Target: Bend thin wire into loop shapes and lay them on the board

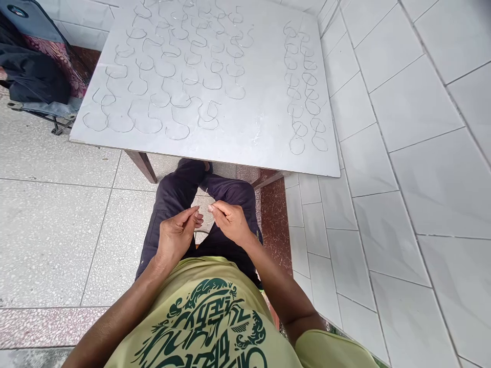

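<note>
Above my lap, my left hand (178, 235) is closed in a pinch, thumb against forefinger. Just to its right, my right hand (231, 221) pinches in the same way, the fingertips of the two a short gap apart. A thin wire (206, 192) shows as a fine pale line beyond the fingertips; most of it is too fine to follow between the hands. On the white tabletop (261, 97) in front lie many bent wires: open S-like curves (144, 116) in rows at the left and middle, and closed figure-eight loops (297, 137) in two columns at the right.
A white tiled wall (414, 179) runs along the right side, close to the table. Wooden table legs (141, 166) stand near my knees. At the upper left, a person's dark-clothed leg (34, 74) rests by a folding chair (42, 23). Speckled floor tiles (57, 230) lie at left.
</note>
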Available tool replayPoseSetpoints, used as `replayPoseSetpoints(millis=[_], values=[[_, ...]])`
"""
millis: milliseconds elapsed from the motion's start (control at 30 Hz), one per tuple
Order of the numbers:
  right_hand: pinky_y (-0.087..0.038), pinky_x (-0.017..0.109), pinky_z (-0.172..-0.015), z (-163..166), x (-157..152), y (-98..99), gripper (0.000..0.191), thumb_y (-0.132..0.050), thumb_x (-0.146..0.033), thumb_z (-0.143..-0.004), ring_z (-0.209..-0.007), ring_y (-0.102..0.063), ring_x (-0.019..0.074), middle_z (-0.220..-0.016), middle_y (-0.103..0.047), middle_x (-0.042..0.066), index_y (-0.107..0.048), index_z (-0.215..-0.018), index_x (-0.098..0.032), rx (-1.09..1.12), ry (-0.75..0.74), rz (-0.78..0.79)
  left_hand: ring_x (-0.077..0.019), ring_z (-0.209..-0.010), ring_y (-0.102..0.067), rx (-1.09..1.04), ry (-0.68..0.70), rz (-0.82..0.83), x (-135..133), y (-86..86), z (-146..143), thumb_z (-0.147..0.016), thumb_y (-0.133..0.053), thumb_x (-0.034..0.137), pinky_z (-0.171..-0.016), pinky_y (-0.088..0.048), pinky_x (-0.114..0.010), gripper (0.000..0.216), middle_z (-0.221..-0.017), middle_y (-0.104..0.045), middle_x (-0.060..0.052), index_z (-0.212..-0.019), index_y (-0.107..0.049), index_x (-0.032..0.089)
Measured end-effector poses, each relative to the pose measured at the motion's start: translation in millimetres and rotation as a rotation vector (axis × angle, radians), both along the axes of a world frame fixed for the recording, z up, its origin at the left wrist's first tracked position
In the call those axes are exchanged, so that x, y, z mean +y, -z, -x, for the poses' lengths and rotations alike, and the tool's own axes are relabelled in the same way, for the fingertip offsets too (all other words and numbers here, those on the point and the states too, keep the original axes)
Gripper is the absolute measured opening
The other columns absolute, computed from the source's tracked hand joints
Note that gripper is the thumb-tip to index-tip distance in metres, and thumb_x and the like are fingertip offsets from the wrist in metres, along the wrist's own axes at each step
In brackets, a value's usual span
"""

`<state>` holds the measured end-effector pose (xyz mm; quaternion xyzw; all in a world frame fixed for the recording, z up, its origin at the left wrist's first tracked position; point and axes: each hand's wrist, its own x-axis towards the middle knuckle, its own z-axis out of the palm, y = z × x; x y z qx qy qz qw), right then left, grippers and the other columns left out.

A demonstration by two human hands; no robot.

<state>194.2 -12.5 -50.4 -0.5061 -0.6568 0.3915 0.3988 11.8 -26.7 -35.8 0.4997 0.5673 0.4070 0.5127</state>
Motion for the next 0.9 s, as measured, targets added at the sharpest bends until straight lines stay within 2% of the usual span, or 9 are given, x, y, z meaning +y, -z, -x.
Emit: replayPoseSetpoints(millis=[200, 300, 433, 633, 800, 900], values=[[-0.040, 0.025, -0.059, -5.1, 2.1, 0.0, 0.039, -0.047, -0.041, -0.108, -0.056, -0.045, 0.0104, -0.062, -0.051, -0.003, -0.058, -0.077, -0.020, -0.010, -0.029, 0.004, -0.0243, -0.086, -0.078, -0.119, 0.018, 0.116, 8.3, -4.8, 0.2, -0.090, -0.073, 0.053, -0.084, -0.066, -0.044, 0.055, -0.101, -0.081, -0.010, -0.128, -0.071, 0.015], [-0.040, 0.024, -0.059, -5.2, 2.4, -0.4, 0.038, -0.048, -0.041, -0.108, -0.056, -0.046, 0.0100, -0.062, -0.052, -0.004, -0.058, -0.077, -0.020, 0.024, -0.016, 0.004, -0.0243, -0.090, -0.077, -0.149, 0.053, 0.112, 9.4, -8.9, 1.0, -0.088, -0.075, 0.054, -0.087, -0.064, -0.044, 0.063, -0.109, -0.080, -0.012, -0.137, -0.065, 0.014], [-0.042, 0.023, -0.059, -5.8, 3.0, 0.7, 0.038, -0.049, -0.043, -0.107, -0.055, -0.049, 0.0097, -0.061, -0.053, -0.004, -0.061, -0.079, -0.020, 0.059, -0.003, 0.048, -0.0237, -0.089, -0.076, -0.146, 0.064, 0.106, 7.9, -13.1, 0.8, -0.090, -0.073, 0.054, -0.086, -0.064, -0.042, 0.064, -0.112, -0.079, -0.013, -0.139, -0.063, 0.015], [-0.046, 0.021, -0.060, -10.1, 2.6, 6.4, 0.035, -0.044, -0.041, -0.109, -0.054, -0.055, 0.0088, -0.062, -0.057, -0.004, -0.070, -0.102, -0.017, 0.054, -0.023, 0.108, -0.0214, -0.077, -0.077, -0.149, 0.069, 0.156, 6.7, -10.1, 0.3, -0.089, -0.074, 0.052, -0.080, -0.065, -0.042, 0.058, -0.101, -0.080, -0.010, -0.133, -0.067, 0.015], [-0.049, 0.021, -0.064, -14.5, -0.3, 9.9, 0.036, -0.040, -0.033, -0.110, -0.056, -0.056, 0.0094, -0.066, -0.058, -0.005, -0.067, -0.128, -0.017, 0.010, -0.061, 0.034, -0.0206, -0.076, -0.077, -0.174, 0.046, 0.145, 6.1, -6.9, -0.7, -0.090, -0.073, 0.051, -0.079, -0.066, -0.041, 0.056, -0.098, -0.079, -0.008, -0.133, -0.068, 0.015], [-0.050, 0.022, -0.067, -16.0, -1.4, 11.9, 0.037, -0.040, -0.029, -0.109, -0.059, -0.059, 0.0103, -0.068, -0.062, -0.004, -0.064, -0.134, -0.017, -0.048, -0.059, -0.016, -0.0205, -0.078, -0.077, -0.148, 0.040, 0.138, 6.4, -5.6, -1.8, -0.090, -0.073, 0.050, -0.081, -0.066, -0.042, 0.056, -0.097, -0.079, -0.007, -0.133, -0.069, 0.015]])
